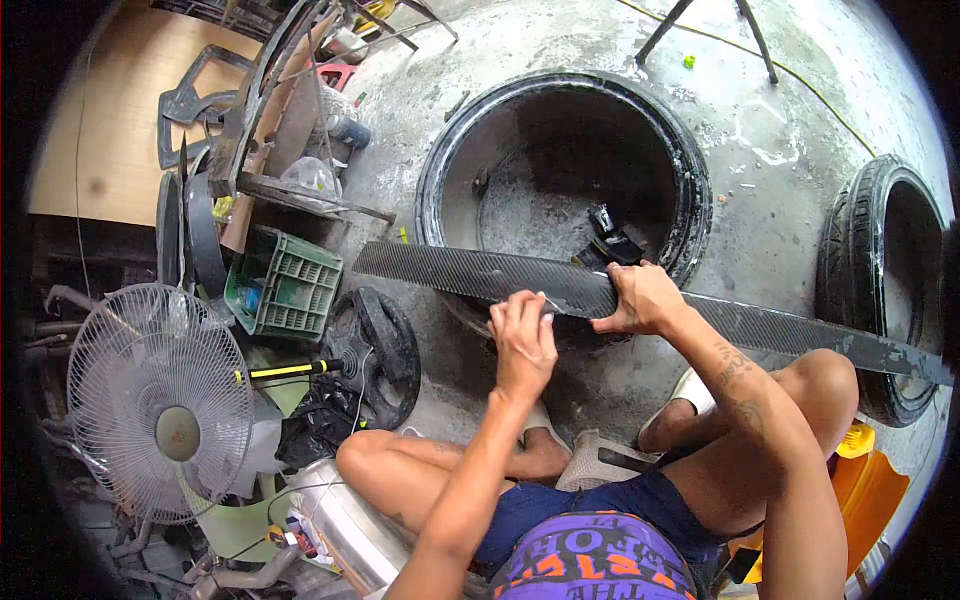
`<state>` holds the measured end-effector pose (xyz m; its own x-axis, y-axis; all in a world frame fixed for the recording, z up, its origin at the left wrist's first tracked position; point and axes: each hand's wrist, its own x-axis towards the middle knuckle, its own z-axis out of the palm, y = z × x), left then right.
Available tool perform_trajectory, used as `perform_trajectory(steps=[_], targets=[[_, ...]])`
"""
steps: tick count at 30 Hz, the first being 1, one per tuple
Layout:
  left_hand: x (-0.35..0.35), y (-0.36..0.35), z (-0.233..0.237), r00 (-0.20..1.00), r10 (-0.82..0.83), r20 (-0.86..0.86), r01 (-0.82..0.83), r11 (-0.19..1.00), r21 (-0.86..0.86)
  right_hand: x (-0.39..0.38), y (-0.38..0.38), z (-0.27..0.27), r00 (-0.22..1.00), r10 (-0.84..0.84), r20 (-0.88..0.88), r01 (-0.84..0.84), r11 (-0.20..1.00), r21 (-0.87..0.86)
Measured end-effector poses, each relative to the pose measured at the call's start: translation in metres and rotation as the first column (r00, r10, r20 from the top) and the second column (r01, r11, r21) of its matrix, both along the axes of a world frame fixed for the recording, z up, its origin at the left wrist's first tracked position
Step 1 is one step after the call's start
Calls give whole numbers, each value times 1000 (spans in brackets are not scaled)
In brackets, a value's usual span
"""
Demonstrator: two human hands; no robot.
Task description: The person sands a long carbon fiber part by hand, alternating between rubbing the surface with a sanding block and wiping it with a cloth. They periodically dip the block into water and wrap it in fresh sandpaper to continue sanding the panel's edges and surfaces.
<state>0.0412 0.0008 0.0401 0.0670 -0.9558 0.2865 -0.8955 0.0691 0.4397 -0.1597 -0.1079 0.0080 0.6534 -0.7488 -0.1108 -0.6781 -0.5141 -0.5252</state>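
A long dark strip (450, 268) with a fine diagonal weave, like carbon fibre, lies slantwise across the tire and reaches far to the right. My right hand (645, 298) grips it near the middle, thumb on the near edge and fingers over the far edge. Just left of that, my left hand (524, 335) is closed in a pinch at the strip's near edge. A small light-coloured tip shows at its fingers, too small to name. Under the strip lies a large tire (690, 170), with a black object (610, 240) inside its opening.
More tires (850, 250) stand at the right. At the left are a green crate (300, 285), a fan (160, 400) and a black wheel-shaped object (400, 365). A metal frame (310, 195) stands at the upper left, and an orange piece (875, 490) at the lower right.
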Motion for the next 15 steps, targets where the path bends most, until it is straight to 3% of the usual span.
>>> perform_trajectory(steps=[2,5,8,11,12,15], targets=[[20,-8,6,997,-70,25,70,997,19,1,-1,1,1000,4,-18,-4,1000,30],[28,-15,-2,989,108,97,-103,993,-53,0,-3,1,1000,4,-29,-2,999,48],[-2,2,3,999,26,26,-26,999,26,0,-3,5,999,-12,-41,13,999,34],[34,-14,4,997,-60,39,59,998,18,2,-2,2,1000,-6,-20,7,999,46],[38,-21,3,1000,26,-16,-26,1000,5,2,0,1,1000,-10,-8,11,998,69],[7,-7,2,999,20,25,-20,999,-28,-1,-5,3,1000,-25,12,24,998,60]])
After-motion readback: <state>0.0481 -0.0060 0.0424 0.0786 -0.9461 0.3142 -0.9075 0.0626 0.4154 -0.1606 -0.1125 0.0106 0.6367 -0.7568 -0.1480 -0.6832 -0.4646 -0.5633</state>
